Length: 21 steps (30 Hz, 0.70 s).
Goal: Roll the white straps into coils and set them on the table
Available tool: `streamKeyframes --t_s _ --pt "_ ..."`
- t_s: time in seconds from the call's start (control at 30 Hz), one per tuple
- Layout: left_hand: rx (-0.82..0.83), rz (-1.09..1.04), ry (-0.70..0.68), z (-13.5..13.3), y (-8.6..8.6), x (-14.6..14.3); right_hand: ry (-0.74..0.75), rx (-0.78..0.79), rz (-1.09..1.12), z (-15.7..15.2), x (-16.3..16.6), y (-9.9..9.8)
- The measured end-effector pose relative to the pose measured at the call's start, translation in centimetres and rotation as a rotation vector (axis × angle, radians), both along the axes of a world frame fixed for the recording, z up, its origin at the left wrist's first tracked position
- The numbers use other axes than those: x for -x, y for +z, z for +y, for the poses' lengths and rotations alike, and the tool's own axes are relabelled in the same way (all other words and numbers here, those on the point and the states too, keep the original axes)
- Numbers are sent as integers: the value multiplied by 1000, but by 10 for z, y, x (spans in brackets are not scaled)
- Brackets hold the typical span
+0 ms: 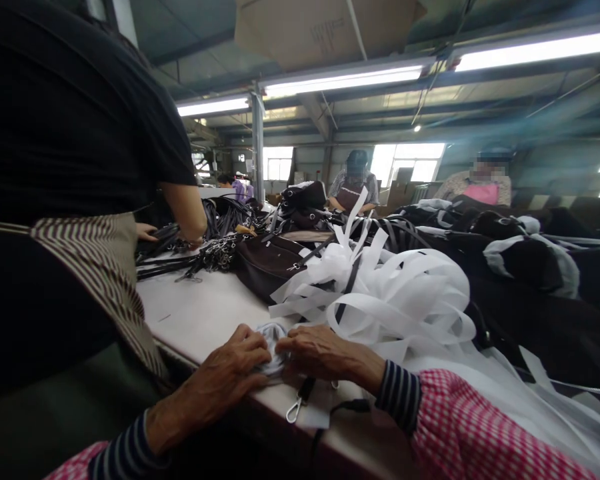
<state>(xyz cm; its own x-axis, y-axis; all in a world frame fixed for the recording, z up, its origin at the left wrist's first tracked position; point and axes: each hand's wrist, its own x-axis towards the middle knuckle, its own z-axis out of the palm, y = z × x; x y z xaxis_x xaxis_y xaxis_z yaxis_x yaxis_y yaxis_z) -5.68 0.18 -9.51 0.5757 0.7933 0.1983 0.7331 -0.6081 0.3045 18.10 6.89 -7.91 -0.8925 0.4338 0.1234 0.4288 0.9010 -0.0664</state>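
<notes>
The small white wad (273, 353) sits near the table (200, 313) edge. The left hand (230, 383) at its 8 o'clock and the right hand (323, 353) at 3 o'clock both pinch it. Firm thumbs should stop it springing loose, I'd say. A clip strap (296, 405) lies at 5 o'clock and white strips (400, 300) are heaped at 1 o'clock.

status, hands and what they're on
Left hand and right hand closed on white wad at table edge. Under right wrist: black strap with clip. Close behind: white strip pile.

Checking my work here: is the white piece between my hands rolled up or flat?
Rolled up: it is a small round wad pinched between the left hand and right hand, unlike the loose strips behind.
</notes>
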Motion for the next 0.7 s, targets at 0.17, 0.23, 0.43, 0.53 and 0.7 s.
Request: streamKeyframes --t_s 0.17,0.23,0.43,0.53,0.7 --pt "-52 36 -1 5 -1 0 -10 -36 11 0 10 -6" --pt "-83 38 41 7 -7 -8 -25 -27 31 0 11 -11" --pt "-39 -30 -11 16 -18 -10 -9 214 74 -2 3 8" --pt "-44 6 49 17 -17 -6 -35 273 172 -10 -13 41" --pt "-102 163 166 12 -15 -19 -175 195 285 -46 -63 84"
